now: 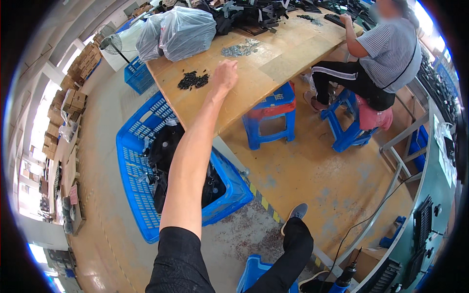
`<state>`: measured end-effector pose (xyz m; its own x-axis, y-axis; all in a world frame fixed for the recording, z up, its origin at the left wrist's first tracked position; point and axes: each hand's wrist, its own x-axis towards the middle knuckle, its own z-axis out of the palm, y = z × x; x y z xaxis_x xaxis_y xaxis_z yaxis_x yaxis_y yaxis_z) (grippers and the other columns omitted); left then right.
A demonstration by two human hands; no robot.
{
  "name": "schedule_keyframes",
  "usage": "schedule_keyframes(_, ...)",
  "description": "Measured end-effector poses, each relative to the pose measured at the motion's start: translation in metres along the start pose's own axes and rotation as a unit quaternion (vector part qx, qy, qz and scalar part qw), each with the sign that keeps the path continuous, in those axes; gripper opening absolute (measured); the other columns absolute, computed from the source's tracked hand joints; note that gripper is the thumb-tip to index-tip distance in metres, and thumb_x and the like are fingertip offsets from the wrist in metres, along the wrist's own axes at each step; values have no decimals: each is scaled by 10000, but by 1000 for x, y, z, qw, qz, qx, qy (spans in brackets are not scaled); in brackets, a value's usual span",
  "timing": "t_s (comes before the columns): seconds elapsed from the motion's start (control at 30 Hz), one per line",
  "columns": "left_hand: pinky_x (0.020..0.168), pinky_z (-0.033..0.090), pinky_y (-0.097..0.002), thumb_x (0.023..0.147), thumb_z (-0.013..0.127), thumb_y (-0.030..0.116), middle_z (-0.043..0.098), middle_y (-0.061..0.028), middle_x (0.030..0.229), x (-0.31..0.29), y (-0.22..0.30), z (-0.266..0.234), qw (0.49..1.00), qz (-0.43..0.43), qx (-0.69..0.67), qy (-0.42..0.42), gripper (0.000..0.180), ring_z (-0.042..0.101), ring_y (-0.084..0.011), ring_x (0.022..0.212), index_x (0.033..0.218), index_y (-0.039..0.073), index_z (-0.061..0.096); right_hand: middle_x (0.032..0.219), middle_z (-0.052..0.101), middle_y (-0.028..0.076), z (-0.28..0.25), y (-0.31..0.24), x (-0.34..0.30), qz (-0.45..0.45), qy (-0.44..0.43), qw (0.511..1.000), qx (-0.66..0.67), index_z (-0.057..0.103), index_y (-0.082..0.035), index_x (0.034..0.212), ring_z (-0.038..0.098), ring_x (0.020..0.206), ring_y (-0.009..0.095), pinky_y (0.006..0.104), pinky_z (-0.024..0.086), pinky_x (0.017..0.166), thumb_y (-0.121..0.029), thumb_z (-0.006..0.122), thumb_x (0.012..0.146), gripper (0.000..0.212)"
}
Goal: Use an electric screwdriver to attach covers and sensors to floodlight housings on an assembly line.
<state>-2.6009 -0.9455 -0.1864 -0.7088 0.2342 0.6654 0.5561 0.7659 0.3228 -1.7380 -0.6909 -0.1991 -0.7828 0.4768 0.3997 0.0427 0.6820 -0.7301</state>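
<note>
My left hand (225, 77) reaches out over the wooden table (264, 83), its arm stretched above a blue crate. The fingers are curled closed, and whatever they may hold is hidden. Left of the hand lies a pile of small black parts (193, 80). Just beyond it is a spread of small silvery metal pieces (240, 48). My right hand is out of view. At the lower right edge an electric screwdriver (348, 274) with a cable stands tilted; no hand shows on it.
Below the table corner sits the blue crate (139, 215) full of black parts. Plastic-wrapped bundles (188, 31) and heaped black parts (259, 17) cover the table's far side. A co-worker (391, 53) sits at right. A blue stool (268, 119) and a green workbench (420, 205) stand nearby.
</note>
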Motion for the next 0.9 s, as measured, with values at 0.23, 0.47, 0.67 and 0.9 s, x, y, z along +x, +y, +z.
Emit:
schedule_keyframes(0.23, 987, 486, -449, 946, 601, 169, 697, -168, 1097, 42, -3, 64, 982, 16, 186, -10, 228, 616, -348, 1069, 1077, 58, 752, 1004, 653, 352, 2, 8, 20, -109, -68, 983, -131, 583, -93, 1356, 686, 796, 396, 434, 579, 669, -167, 787, 909, 497)
schedule_keyframes(0.47, 966, 477, -453, 952, 570, 228, 706, -149, 1027, 46, -3, 73, 983, -14, 173, -54, 256, 626, -328, 1042, 925, 69, 769, 1028, 659, 162, -20, -15, 31, 382, -133, 889, 213, 161, -69, 1657, 608, 741, 245, 341, 534, 719, -64, 710, 914, 924)
schedule_keyframes(0.67, 932, 531, -458, 935, 596, 186, 744, -194, 1060, 27, -56, 46, 920, 124, 339, 153, 217, 686, -315, 1091, 875, 63, 764, 1086, 665, 257, -3, 41, 38, -198, -59, 976, -68, 498, -16, 1487, 634, 775, 239, 390, 568, 658, -104, 767, 909, 643)
schedule_keyframes(0.9, 769, 581, -514, 904, 590, 163, 736, -252, 886, 25, -11, -7, 972, -160, 170, 34, 238, 736, -423, 851, 876, -5, 756, 1149, 666, 276, -14, -2, 7, 7, -36, 999, 11, 550, -43, 1452, 631, 755, 249, 391, 567, 631, -52, 840, 820, 696)
